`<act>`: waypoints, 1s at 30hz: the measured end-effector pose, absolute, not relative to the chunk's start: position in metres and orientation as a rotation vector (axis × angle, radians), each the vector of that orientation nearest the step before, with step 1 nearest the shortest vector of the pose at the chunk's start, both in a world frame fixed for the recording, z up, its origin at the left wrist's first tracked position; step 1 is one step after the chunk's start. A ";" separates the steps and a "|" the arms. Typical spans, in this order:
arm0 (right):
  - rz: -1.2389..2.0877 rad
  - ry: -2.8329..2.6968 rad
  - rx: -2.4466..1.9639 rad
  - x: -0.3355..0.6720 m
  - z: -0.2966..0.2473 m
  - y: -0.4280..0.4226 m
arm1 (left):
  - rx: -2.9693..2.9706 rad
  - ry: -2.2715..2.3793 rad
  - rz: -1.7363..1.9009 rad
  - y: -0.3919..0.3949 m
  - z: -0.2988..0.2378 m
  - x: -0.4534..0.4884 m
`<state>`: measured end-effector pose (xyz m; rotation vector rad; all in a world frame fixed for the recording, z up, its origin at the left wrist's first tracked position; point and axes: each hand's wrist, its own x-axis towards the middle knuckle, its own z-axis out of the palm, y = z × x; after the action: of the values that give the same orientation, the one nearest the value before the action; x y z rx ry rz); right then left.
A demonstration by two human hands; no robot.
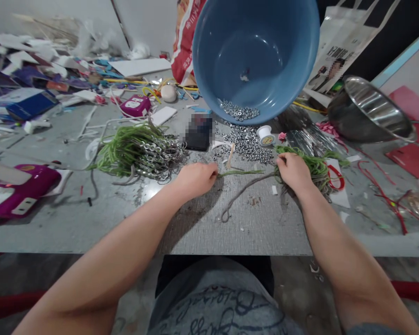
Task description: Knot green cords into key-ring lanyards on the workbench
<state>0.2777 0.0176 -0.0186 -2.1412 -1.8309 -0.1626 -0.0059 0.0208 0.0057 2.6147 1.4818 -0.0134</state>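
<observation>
My left hand (195, 179) is closed on one end of a green cord (240, 172) that lies stretched across the grey table (209, 228). My right hand (293, 171) is closed at the cord's other end, resting on a pile of loose green cords (317, 165). A grey cord (244, 190) curls on the table between my hands. A bundle of finished green cords with metal clasps (139, 153) lies left of my left hand. A heap of small metal nuts (246, 139) spills from a tilted blue basin (254, 56) just beyond my hands.
A steel bowl (370, 109) stands at the right, with red strings (384, 195) in front of it. A magenta device (17, 190) sits at the left edge, a dark phone (199, 135) and a white spool (266, 135) near the nuts. Paper scraps and boxes (31, 70) clutter the far left.
</observation>
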 end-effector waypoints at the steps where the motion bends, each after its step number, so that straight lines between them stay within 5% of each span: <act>1: -0.177 -1.787 -2.186 0.282 -0.018 0.018 | 2.622 1.472 -0.001 0.021 0.005 -0.006; 10: -0.255 -1.615 -2.261 0.297 -0.016 0.021 | 2.569 1.453 0.107 0.020 0.003 -0.005; 17: -0.330 -1.777 -2.182 0.289 -0.001 0.028 | 2.794 1.217 0.539 0.015 0.005 -0.001; 30: -0.236 -1.642 -2.458 0.336 0.008 0.086 | 2.773 1.014 0.458 0.010 0.000 0.003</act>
<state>0.3363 0.0856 0.0077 -2.4580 -1.6415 -0.2361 0.0030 0.0096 -0.0003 2.7735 1.0137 0.4579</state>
